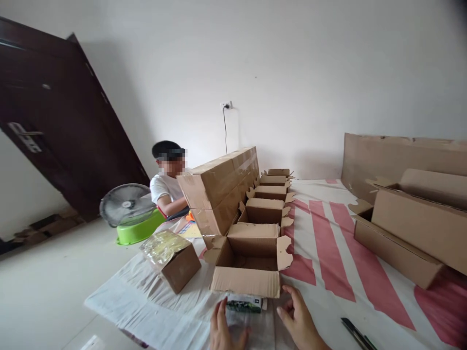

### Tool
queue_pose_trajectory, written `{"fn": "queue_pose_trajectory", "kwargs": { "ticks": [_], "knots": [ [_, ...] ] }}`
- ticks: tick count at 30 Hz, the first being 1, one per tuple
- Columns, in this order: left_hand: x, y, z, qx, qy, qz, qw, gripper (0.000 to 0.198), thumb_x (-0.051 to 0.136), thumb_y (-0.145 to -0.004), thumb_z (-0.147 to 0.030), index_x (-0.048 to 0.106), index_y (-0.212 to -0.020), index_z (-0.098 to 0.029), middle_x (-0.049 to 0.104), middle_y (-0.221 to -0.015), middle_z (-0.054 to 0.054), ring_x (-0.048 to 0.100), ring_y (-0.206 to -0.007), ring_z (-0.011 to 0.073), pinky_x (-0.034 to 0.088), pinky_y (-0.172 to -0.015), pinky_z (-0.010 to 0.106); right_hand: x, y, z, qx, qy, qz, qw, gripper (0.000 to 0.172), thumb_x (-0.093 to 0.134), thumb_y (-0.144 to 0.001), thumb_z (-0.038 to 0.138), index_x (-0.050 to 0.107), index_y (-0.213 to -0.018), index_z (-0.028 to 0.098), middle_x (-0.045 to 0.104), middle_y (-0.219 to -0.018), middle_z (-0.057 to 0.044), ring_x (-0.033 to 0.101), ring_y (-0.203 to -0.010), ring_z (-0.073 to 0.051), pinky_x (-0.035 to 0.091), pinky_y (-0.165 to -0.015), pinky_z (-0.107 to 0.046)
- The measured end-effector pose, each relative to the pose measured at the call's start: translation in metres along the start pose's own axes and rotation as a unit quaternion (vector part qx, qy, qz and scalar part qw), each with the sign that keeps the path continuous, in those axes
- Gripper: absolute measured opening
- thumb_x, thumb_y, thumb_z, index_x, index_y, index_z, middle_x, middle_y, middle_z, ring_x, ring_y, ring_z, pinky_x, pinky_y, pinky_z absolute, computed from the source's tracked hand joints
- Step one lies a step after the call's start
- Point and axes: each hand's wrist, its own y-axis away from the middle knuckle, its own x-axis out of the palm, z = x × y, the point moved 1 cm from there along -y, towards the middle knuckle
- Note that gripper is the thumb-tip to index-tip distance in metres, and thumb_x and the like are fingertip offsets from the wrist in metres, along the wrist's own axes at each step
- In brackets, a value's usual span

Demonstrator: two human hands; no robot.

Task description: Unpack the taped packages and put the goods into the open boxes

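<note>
My left hand (pixel 224 326) is spread, its fingertips at the nine o'clock end of the small packet (pixel 242 305); whether they touch it I cannot tell; my right hand (pixel 298 317) is loosely curled, thumb apart, pinching nothing — its forefinger is near a corner of the open box (pixel 255 261); the packet lies between my hands, by the box's front flap (pixel 245 283); a taped box (pixel 181 270) sits at ten o'clock; I judge this step a reach for a hold; the next move calls for closing both hands evenly — clear of the flap.
</note>
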Motion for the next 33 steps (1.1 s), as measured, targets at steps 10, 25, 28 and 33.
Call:
{"fn": "queue_pose_trajectory", "kwargs": {
  "ticks": [10, 25, 28, 33],
  "knots": [
    [0.011, -0.063, -0.028, 0.029, -0.050, 0.090, 0.994, 0.049, 0.072, -0.062, -0.037, 0.055, -0.103, -0.018, 0.064, -0.112, 0.018, 0.060, -0.113, 0.0406, 0.051, -0.092, 0.046, 0.002, -0.003, 0.002, -0.014, 0.005, 0.021, 1.000, 0.050, 0.060, -0.069, 0.023, 0.059, -0.119, 0.022, 0.068, -0.102, -0.007, 0.062, -0.066, -0.017, 0.053, -0.063, -0.030],
    [0.030, -0.118, -0.097, 0.038, -0.106, 0.163, 0.980, 0.075, 0.078, -0.066, -0.030, 0.038, -0.128, -0.015, 0.045, -0.139, 0.020, 0.055, -0.124, 0.0358, 0.046, -0.092, 0.037, 0.019, -0.006, -0.037, -0.020, -0.058, -0.027, 0.998, 0.060, 0.058, -0.075, 0.031, 0.050, -0.134, 0.022, 0.052, -0.139, -0.018, 0.063, -0.063, -0.016, 0.056, -0.052, -0.030],
    [0.050, -0.137, -0.107, 0.037, -0.091, 0.163, 0.982, 0.085, 0.079, -0.066, -0.031, 0.034, -0.135, -0.013, 0.035, -0.148, 0.025, 0.054, -0.126, 0.0377, 0.046, -0.092, 0.038, 0.014, -0.008, -0.036, -0.025, -0.059, -0.002, 0.998, 0.059, 0.060, -0.075, 0.028, 0.053, -0.133, 0.022, 0.051, -0.141, -0.018, 0.065, -0.063, -0.015, 0.058, -0.058, -0.032],
    [0.077, -0.173, -0.120, 0.024, -0.065, 0.146, 0.987, 0.084, 0.080, -0.067, -0.031, 0.034, -0.136, -0.015, 0.031, -0.153, 0.025, 0.056, -0.124, 0.0359, 0.045, -0.093, 0.036, 0.010, -0.010, -0.042, -0.020, -0.069, 0.033, 0.997, 0.058, 0.060, -0.074, 0.023, 0.055, -0.132, 0.022, 0.052, -0.141, -0.018, 0.067, -0.067, -0.016, 0.059, -0.064, -0.033]
  ]
}}
